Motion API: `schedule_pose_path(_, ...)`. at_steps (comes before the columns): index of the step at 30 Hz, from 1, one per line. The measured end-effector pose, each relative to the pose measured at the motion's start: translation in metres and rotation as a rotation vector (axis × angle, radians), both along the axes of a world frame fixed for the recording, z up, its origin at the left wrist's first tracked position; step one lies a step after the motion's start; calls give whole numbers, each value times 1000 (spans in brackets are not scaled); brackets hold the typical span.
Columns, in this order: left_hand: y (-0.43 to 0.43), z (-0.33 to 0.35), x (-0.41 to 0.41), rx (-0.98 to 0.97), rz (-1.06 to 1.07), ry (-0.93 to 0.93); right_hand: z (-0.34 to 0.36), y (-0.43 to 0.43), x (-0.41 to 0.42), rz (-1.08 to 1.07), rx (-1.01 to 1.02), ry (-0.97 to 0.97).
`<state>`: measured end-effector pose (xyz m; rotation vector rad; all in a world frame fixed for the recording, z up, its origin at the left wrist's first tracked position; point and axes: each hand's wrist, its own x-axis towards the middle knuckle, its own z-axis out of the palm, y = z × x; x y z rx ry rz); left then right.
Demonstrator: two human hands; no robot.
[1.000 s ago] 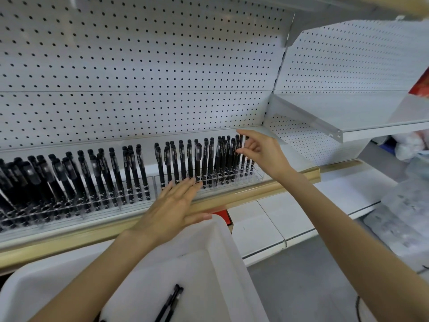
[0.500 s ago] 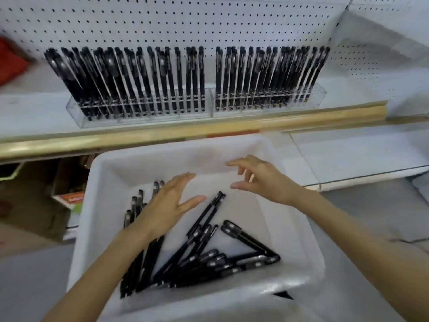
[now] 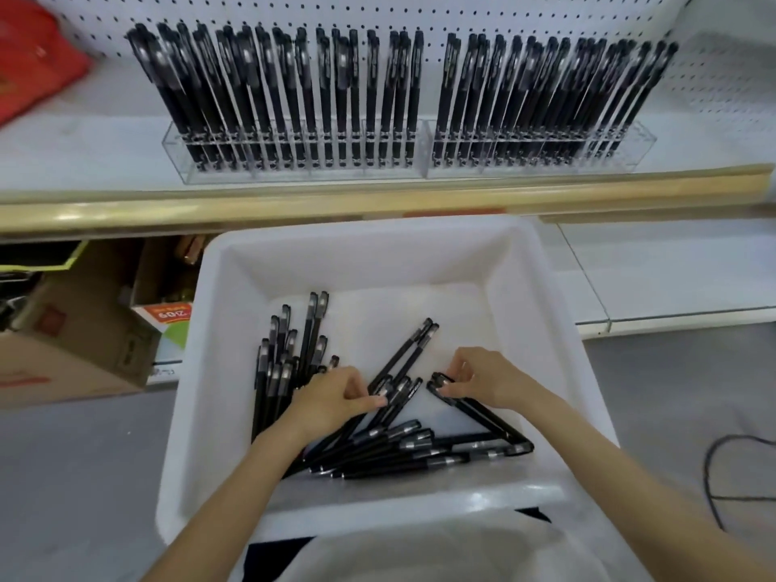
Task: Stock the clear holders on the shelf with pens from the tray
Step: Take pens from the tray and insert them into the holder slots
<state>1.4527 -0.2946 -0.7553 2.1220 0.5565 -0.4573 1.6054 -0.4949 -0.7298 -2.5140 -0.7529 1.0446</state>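
A white tray [image 3: 541, 312] in front of me holds several loose black pens [image 3: 403, 453]. My left hand [image 3: 331, 399] is down in the tray, its fingers curled around pens in the middle pile. My right hand [image 3: 483, 378] pinches the cap end of a black pen [image 3: 478, 411] that lies slanting toward the tray's right corner. On the shelf above stand two clear holders, the left holder [image 3: 294, 172] and the right holder [image 3: 546, 168], each packed with several upright black pens.
A gold strip [image 3: 294, 205] edges the shelf. A red bag [image 3: 33, 65] lies at the shelf's far left. Cardboard boxes [image 3: 71, 350] sit on the floor to the left, and a black cable [image 3: 718, 476] runs along the floor at right.
Both hands dropped from above the pens into the pile. The left hand has closed on pens in the middle; the right hand has pinched one pen's cap end. The view tilted further down.
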Motion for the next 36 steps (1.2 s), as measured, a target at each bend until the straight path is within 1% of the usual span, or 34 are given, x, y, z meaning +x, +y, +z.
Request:
schedule_pose_path(4,-2,-3,3,55,31,-12,-6,0,0,-53,28,-12)
schedule_pose_path(9,-4,-4,5,94,21,-11,-11,-1,2,-96,44,7)
schedule_pose_path(13,0,-8,6,44,47,-1,-12,-1,4,-100,45,13)
schedule_pose_path(15,1,-9,5,1,48,-7,-9,0,3,-104,77,14)
schedule_pose_path(19,6,4,9,-141,142,-70,8,6,9,-208,224,48)
schedule_pose_path(22,7,31,20,-302,256,-159,24,11,15,-351,403,148)
schedule_pose_path(24,4,49,28,-369,296,-214,38,13,20,-401,517,216)
schedule_pose_path(28,1,78,49,-442,362,-288,66,17,31,-384,683,288)
schedule_pose_path(33,-10,105,83,-543,473,-379,87,14,55,-336,789,284)
schedule_pose_path(36,-20,115,101,-586,495,-428,97,9,68,-334,901,380)
